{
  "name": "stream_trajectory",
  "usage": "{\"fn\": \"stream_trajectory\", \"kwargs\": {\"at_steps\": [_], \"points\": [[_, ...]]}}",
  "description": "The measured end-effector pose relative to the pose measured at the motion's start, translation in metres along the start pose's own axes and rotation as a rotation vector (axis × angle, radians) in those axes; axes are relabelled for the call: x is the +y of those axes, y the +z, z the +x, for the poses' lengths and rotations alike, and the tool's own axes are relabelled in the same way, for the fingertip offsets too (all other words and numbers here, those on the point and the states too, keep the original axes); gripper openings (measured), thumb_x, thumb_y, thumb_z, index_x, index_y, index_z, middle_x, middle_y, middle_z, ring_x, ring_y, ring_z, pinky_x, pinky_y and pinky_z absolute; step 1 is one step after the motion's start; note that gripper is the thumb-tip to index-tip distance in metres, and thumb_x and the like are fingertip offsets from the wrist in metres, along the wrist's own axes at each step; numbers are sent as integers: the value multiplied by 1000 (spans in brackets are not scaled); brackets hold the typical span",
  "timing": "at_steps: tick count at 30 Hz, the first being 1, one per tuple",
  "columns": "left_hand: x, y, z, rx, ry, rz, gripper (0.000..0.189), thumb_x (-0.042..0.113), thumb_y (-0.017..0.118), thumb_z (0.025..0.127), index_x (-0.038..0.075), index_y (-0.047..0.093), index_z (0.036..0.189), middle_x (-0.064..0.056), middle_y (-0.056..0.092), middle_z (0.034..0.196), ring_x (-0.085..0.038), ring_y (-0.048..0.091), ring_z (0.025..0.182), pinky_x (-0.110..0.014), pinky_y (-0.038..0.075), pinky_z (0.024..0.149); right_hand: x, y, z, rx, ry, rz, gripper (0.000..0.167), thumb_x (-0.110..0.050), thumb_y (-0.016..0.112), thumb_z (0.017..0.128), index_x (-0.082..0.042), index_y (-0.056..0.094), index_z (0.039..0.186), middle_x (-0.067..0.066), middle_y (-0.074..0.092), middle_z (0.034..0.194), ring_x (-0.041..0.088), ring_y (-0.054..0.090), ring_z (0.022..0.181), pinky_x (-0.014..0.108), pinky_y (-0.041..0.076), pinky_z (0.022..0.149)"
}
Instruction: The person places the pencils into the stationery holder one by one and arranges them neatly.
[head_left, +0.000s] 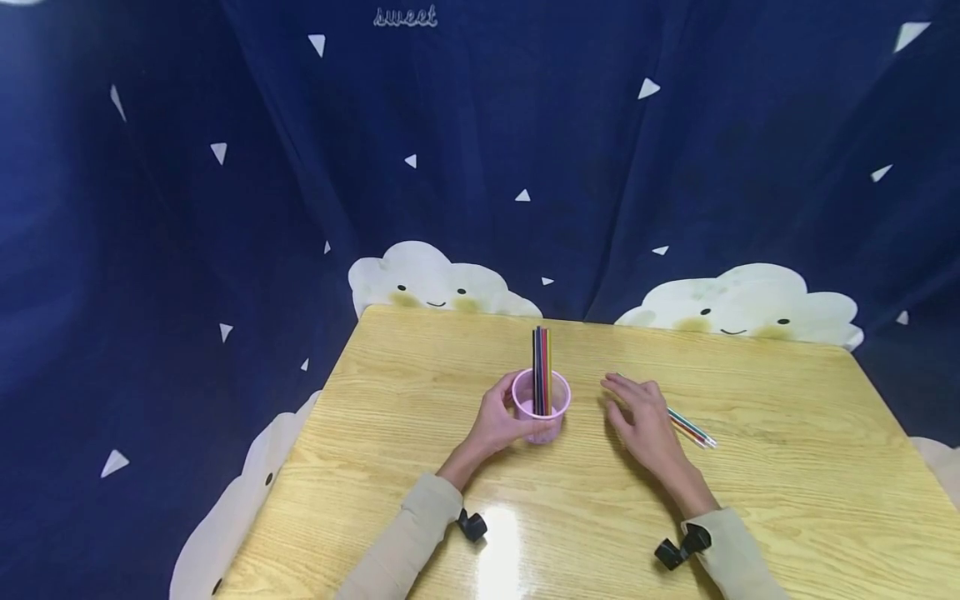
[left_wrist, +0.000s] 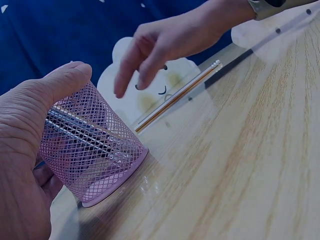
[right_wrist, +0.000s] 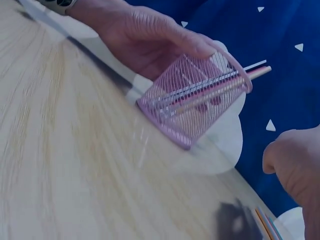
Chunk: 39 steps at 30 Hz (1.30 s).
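Note:
My left hand [head_left: 495, 423] grips a pink mesh pen cup [left_wrist: 100, 145] by its side, thumb near the rim. The cup is on the wooden table. Several pencils [head_left: 542, 358] stand in it, dark, red and yellow ones among them, leaning against one side. To the right of the cup, my right hand [head_left: 647, 423] hovers over the table with its fingers loosely extended and nothing in them. Beneath and beside that hand lie a few loose pencils [head_left: 693, 428], green, red and orange-yellow with pale ends; the hand partly hides them in the head view.
The wooden table [head_left: 795, 442] reflects light near its front edge. Behind it hangs a dark blue curtain [head_left: 465, 117] with white triangles and smiling clouds. Each wrist wears a small black camera [head_left: 472, 525] over a beige sleeve [head_left: 405, 533].

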<state>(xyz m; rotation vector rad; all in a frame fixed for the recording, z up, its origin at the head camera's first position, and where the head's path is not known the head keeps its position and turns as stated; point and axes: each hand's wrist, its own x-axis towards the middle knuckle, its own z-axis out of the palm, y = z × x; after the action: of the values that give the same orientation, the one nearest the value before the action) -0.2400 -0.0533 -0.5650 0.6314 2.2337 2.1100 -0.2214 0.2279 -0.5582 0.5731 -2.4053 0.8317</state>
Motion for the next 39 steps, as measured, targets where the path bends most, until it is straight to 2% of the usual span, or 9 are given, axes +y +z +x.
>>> {"fn": "stream_trajectory", "kwargs": {"at_steps": [3, 7, 12, 19, 26, 32, 34, 39], "points": [[0, 0, 1, -2, 1, -3, 87, 4, 96, 68, 5, 57, 145, -16, 68, 132, -34, 66, 117, -53, 53, 105, 7, -2, -6, -37, 10, -58, 38, 1, 72, 89, 1, 72, 128, 20, 68, 136, 25, 51, 88, 33, 35, 75], [1, 0, 1, -1, 2, 15, 87, 4, 96, 67, 6, 57, 145, -13, 68, 132, -29, 66, 117, -46, 54, 105, 16, -7, -15, -97, 37, -112, 39, -3, 72, 91, -1, 71, 130, 19, 65, 141, 25, 49, 91, 37, 35, 75], [1, 1, 0, 0, 9, 23, 87, 5, 96, 67, 6, 57, 145, -13, 68, 132, -28, 66, 117, -43, 54, 105, 26, -11, -22, -144, 49, -161, 38, -5, 72, 93, -3, 70, 131, 19, 64, 142, 32, 50, 98, 44, 37, 78], [2, 1, -1, -5, -5, -3, 87, 4, 96, 68, 6, 56, 146, -15, 66, 135, -35, 63, 121, -52, 51, 108, 37, -12, -28, -151, 40, -268, 39, -8, 70, 93, -2, 70, 132, 17, 66, 138, 39, 53, 103, 50, 39, 75], [2, 2, 0, -14, -12, -4, 88, -3, 93, 69, -2, 52, 147, -24, 63, 137, -45, 61, 123, -60, 48, 110, 39, -12, -30, -165, 18, -327, 34, -10, 69, 94, -3, 72, 127, 16, 68, 135, 41, 56, 110, 53, 41, 77], [29, 1, -4, -27, -7, -21, 86, -4, 91, 70, -8, 50, 146, -30, 62, 135, -48, 60, 121, -64, 47, 109, 36, -10, -30, -173, 21, -316, 28, -10, 69, 95, -2, 74, 122, 17, 69, 134, 41, 55, 114, 55, 41, 81], [27, 1, -4, -30, -1, -29, 86, -5, 91, 70, -9, 50, 146, -31, 62, 135, -49, 60, 121, -65, 46, 108, 33, -10, -30, -176, 28, -285, 26, -8, 69, 95, -2, 75, 119, 17, 69, 133, 40, 56, 114, 54, 40, 81], [0, 2, 0, -10, -3, -28, 89, -3, 93, 68, -2, 52, 147, -25, 63, 137, -45, 61, 122, -62, 47, 109, 27, -8, -28, -176, 15, -208, 24, -3, 71, 93, 1, 75, 116, 20, 70, 128, 40, 60, 112, 52, 43, 79]]}}
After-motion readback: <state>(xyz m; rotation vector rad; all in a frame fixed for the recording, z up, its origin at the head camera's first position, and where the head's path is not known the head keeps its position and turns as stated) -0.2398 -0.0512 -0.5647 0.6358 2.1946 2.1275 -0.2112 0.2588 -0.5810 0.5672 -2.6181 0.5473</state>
